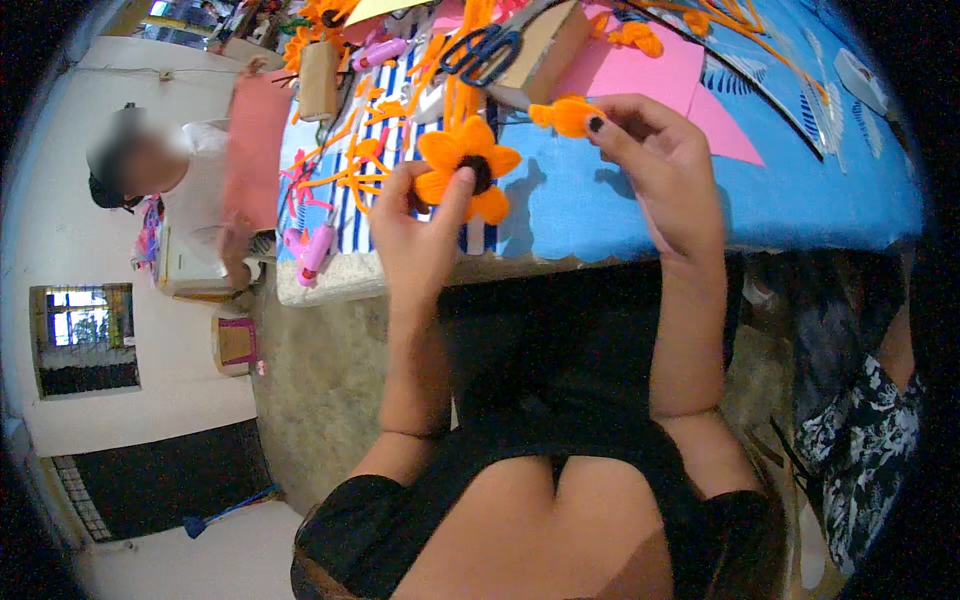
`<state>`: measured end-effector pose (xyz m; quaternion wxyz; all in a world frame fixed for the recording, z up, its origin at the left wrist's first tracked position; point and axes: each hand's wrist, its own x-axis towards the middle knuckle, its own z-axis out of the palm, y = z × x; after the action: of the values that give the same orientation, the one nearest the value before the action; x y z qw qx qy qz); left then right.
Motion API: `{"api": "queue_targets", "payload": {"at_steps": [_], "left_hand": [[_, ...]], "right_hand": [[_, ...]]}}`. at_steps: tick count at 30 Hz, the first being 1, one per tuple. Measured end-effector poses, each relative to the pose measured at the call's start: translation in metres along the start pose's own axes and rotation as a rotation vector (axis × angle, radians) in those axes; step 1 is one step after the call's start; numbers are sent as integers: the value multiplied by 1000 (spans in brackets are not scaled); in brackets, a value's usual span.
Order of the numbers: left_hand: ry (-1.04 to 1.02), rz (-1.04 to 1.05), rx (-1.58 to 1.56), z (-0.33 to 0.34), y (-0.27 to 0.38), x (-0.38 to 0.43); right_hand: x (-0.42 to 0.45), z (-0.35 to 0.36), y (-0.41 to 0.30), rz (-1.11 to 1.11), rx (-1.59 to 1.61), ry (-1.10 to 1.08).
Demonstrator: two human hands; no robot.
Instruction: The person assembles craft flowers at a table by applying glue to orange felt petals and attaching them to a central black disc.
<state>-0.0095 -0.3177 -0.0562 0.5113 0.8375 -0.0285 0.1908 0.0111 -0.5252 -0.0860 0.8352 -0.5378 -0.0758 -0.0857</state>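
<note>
Between the thumb and fingers of my left hand (420,225) is an orange pipe-cleaner flower (471,146) with a dark round centre. The thumb rests against that centre, and petals spread around it. To the right, my right hand (664,165) pinches a loose orange petal piece (566,116) by one end, apart from the flower. Both hands are raised over the near edge of the blue-covered table (600,214). Part of the flower's left side is hidden by my left fingers.
Dark-handled scissors (487,56) lie against a cardboard block (544,52). A pink glue gun (309,251) sits at the table's left corner, near orange pipe-cleaner pieces (364,169). Pink sheets (645,67) lie behind my right hand. Another person (206,165) is at the left.
</note>
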Motion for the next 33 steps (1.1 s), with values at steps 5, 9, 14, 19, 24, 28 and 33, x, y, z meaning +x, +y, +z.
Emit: {"api": "queue_targets", "payload": {"at_steps": [5,9,14,19,24,28,33], "left_hand": [[73,41,-508,-4,14,-1],[71,76,-524,6,19,-1],[90,92,-478,21,22,-3],[121,126,-410,23,18,0],[130,160,-370,23,16,0],[151,209,-322,24,11,0],[90,221,-297,21,14,3]], "right_hand": [[0,2,3,109,69,-78],[-2,11,4,130,181,-113],[-3,20,10,120,211,-141],[-5,32,15,105,285,-75],[-8,35,14,79,258,-49],[-9,36,17,81,240,-66],[-8,34,17,71,159,-99]]}}
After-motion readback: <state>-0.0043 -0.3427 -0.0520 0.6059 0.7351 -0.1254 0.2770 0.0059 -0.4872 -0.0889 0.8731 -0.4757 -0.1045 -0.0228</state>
